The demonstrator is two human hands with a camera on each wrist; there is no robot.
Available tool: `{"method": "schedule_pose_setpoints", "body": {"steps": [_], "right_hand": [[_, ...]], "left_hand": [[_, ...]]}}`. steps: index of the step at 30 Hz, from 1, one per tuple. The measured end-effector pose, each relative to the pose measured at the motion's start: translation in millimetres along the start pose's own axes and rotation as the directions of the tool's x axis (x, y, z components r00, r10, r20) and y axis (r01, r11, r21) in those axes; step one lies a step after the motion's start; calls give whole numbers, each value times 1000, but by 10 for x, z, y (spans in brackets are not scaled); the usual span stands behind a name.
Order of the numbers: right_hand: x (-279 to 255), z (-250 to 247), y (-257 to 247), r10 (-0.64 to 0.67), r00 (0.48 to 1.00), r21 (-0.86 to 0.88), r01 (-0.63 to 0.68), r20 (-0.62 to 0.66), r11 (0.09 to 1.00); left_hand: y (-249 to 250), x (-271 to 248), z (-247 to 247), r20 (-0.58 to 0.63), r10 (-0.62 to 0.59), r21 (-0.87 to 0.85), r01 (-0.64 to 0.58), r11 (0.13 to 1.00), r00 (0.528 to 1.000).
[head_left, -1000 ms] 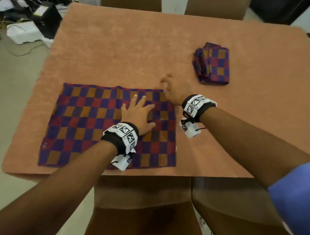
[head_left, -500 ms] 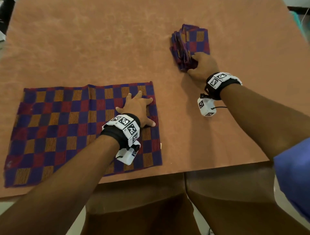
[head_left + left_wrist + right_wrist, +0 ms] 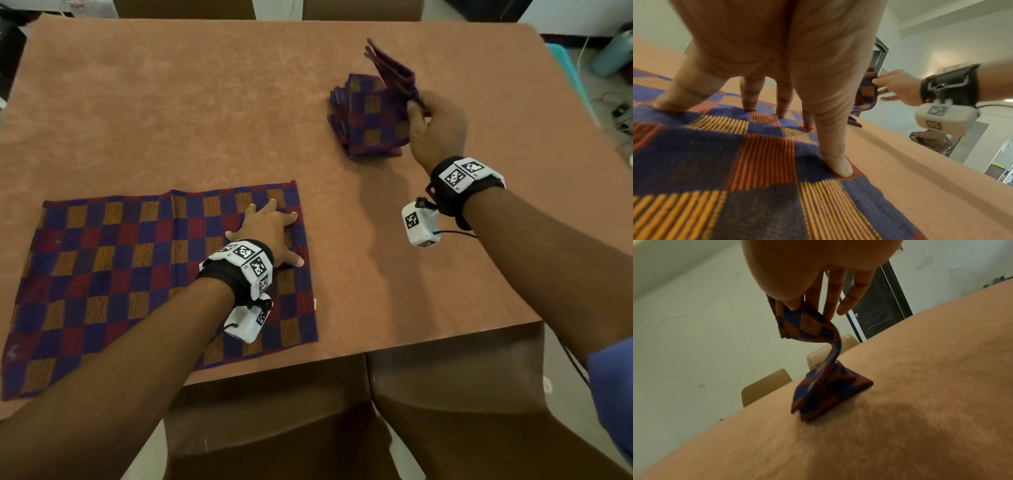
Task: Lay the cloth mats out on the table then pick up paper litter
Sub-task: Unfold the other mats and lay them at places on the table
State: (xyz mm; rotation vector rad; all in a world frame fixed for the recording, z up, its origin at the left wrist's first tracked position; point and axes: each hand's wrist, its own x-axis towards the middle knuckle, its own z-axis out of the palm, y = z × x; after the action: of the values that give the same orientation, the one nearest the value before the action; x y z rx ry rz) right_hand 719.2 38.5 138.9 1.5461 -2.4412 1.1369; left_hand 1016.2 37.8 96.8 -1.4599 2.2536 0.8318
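Observation:
A checked purple, red and orange cloth mat (image 3: 120, 267) lies spread flat on the near left of the table (image 3: 171, 102). My left hand (image 3: 270, 233) rests on its right part with fingers spread and straight, fingertips (image 3: 840, 168) pressing the cloth. At the far right sits a stack of folded mats (image 3: 370, 130). My right hand (image 3: 435, 126) pinches the edge of the top folded mat (image 3: 807, 326) and lifts it, so it hangs up off the stack (image 3: 830, 394). No paper litter shows, except perhaps a tiny pale scrap (image 3: 315, 303) by the flat mat's right edge.
The table has an orange-brown felt-like cover. Brown chair backs (image 3: 342, 411) stand at its near edge and tan chairs (image 3: 764, 386) at the far side. A bottle (image 3: 613, 51) and cables lie on the floor at the right.
My right hand went from the flat mat's corner to the folded stack, took the top mat's edge and raised it. My left hand has stayed pressed on the flat mat.

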Motion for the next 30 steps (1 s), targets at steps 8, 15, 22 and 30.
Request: {"method": "schedule_pose_setpoints", "body": {"steps": [8, 15, 22, 30], "right_hand": [[-630, -649, -585, -310, 947, 260, 281, 79, 924], [-1505, -826, -1265, -620, 720, 422, 480, 311, 769], [-2134, -961, -2139, -645, 737, 535, 469, 202, 703], [-3499, -908, -3387, -580, 700, 719, 137, 416, 681]], "left_hand": [[-2, -560, -130, -453, 5, -492, -254, 833, 891], [5, -1691, -319, -713, 139, -190, -381, 905, 687], [-274, -2901, -44, -731, 20, -292, -341, 894, 682], [-1039, -4200, 386, -666, -442, -729, -396, 559, 601]]}}
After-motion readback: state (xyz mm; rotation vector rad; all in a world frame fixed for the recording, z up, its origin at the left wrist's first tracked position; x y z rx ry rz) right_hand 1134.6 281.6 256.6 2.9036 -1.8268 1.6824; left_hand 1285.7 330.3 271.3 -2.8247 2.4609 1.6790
